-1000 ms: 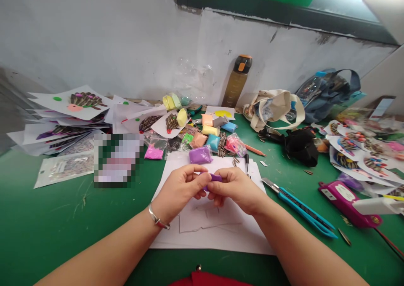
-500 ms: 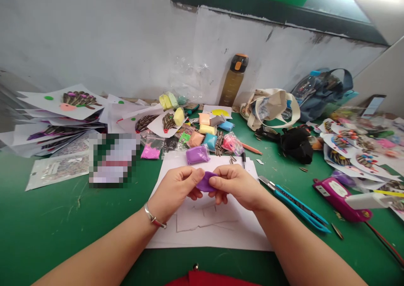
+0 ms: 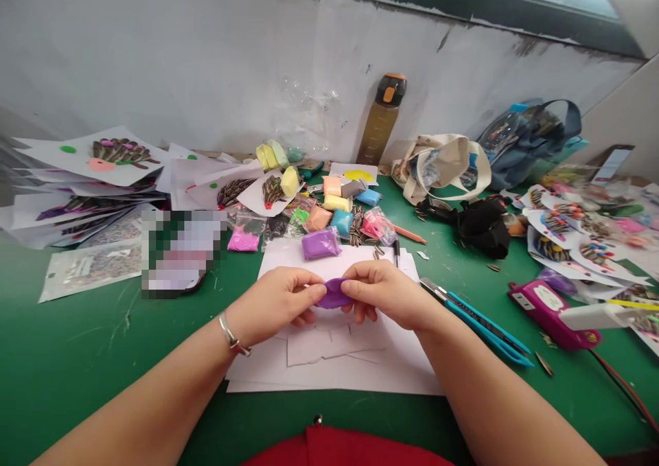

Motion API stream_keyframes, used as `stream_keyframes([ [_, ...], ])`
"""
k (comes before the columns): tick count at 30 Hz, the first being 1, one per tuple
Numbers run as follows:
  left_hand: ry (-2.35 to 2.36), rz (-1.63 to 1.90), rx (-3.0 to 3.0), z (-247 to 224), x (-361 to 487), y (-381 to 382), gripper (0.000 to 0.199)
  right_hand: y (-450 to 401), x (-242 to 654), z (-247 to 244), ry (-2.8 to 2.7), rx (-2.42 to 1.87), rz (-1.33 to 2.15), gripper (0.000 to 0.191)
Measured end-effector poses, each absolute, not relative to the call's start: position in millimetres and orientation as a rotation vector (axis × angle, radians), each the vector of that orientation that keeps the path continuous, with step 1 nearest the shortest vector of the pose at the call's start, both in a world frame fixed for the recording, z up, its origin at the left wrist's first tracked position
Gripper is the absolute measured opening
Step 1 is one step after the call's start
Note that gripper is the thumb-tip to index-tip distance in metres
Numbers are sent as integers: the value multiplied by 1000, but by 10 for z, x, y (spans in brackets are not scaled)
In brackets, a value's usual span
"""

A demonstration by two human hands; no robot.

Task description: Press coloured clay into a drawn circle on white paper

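2 bare hands are working above white sheets (image 3: 360, 381), which are lying on a green table (image 3: 123, 370). A scuffed grey wall (image 3: 180, 54) is standing behind. Between the hands, the purple piece (image 3: 333, 294) is forming the centre of my clock: the left hand (image 3: 285, 298) is pinching it from 9 o'clock, the right hand (image 3: 378, 291) from 3 o'clock. A purple packet (image 3: 321, 243) is lying between 11 and 12, a bottle (image 3: 379, 123) is leaning near 1, and a stack of seed pictures (image 3: 103, 167) is rising at 10.

Pixel blocks are hiding most of a flat object (image 3: 185, 254) near 9 o'clock. The fingers are covering parts of the purple piece, and both forearms are running out of view at the bottom.

Towards 8 o'clock, bare green surface is lying open. A blue cutter (image 3: 484, 327) is limiting room between 3 and 4, and red cloth (image 3: 344, 449) is filling the bottom edge at 6.
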State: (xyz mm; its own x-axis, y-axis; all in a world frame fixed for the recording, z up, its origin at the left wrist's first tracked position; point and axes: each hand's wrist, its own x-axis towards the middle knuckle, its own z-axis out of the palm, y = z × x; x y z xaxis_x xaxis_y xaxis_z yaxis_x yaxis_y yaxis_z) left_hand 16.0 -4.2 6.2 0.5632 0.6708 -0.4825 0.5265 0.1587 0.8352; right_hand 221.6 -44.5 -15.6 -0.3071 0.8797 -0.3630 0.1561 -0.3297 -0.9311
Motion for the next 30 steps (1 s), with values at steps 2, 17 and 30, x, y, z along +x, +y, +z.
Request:
stream_keyframes([
  [2,1141,42,1621,95,95,2,35,-455,2204,-160,-1397,-1409,1695,19],
  [17,1128,-62,1869,38,79,34,23,-484,2094,-208,-1547,-1481,1785,18],
  [30,1126,-52,1861,-18,108,19,23,-492,2066,-192,-1502,-1412,1824,20],
])
